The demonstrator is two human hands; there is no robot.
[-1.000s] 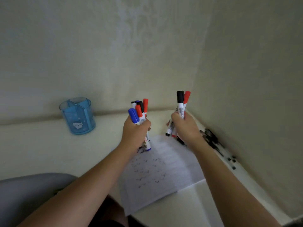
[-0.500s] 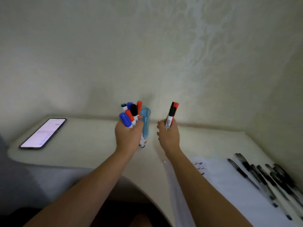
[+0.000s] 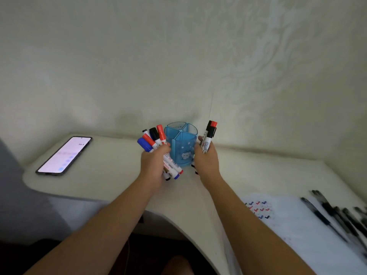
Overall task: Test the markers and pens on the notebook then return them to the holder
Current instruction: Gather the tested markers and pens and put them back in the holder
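Observation:
A blue see-through holder (image 3: pixel 181 142) with divided compartments stands by the wall, between my two hands. My left hand (image 3: pixel 154 165) grips a bunch of several markers (image 3: pixel 154 138) with blue, red and black caps, just left of the holder. My right hand (image 3: pixel 206 161) holds two markers (image 3: pixel 208 137), one red-capped and one black-capped, upright just right of the holder. The notebook (image 3: pixel 294 225) lies open at the lower right with small red and blue test marks on its page.
A phone (image 3: pixel 64 154) with a lit screen lies on the table's left end. Several black pens (image 3: pixel 337 215) lie in a row on the notebook's right side. The table's curved front edge (image 3: pixel 178 221) runs below my arms. A wall rises just behind the holder.
The view has swung left from the notebook to the holder. Both hands have carried their markers to either side of the holder, and it now shows fully between them.

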